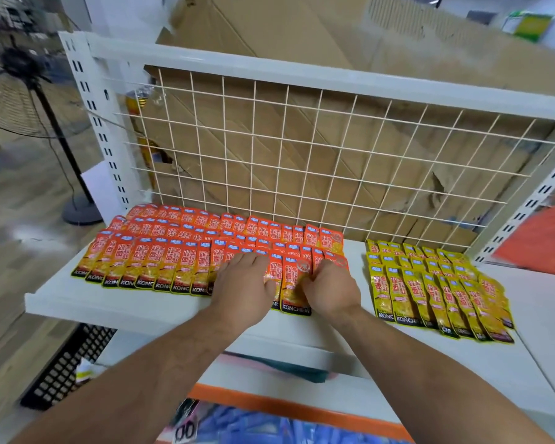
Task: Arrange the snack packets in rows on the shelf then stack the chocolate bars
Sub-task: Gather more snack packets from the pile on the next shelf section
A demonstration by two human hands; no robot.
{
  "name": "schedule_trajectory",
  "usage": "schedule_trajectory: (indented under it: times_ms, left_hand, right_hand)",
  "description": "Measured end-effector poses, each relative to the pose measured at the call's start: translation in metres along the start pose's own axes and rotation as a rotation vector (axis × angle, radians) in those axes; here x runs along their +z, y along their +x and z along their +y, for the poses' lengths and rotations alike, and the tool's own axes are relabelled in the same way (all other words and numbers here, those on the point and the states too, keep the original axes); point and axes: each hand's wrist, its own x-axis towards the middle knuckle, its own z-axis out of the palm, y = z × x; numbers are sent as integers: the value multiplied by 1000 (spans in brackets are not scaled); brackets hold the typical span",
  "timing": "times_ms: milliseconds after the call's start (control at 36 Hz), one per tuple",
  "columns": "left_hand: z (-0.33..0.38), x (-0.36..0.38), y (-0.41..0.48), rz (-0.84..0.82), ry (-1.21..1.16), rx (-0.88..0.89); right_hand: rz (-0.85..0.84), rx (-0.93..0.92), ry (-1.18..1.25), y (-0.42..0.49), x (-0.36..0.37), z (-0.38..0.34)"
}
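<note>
2 blocks: orange packets [161, 264], yellow packets [430, 283], bare shelf [354, 283] strip between. My left hand [242, 280] flat on orange; right hand [332, 288] pinches front packet [293, 298] marked KONCHEW.

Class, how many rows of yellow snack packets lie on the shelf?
3: back row by the wire grid, middle row, front row nearest the viewer. Overlapping packets may hide others.

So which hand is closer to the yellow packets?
Right. The right hand pinches an orange packet just across a bare strip of shelf from the yellow packets; the left hand lies flat on the orange packets, farther left.
</note>
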Motion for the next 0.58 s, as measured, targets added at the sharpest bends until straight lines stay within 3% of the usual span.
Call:
schedule_trajectory:
  times_ms: [194,361,583]
  left_hand:
    - [37,18,7,-72,0,151]
    - [86,33,7,-141,22,254]
    - [160,46,1,-199,28,357]
  right_hand:
    - [139,-267,-276,-17,-6,42]
    - [16,-171,-380,-35,-25,92]
    - [-21,-40,-356,-63,-69,153]
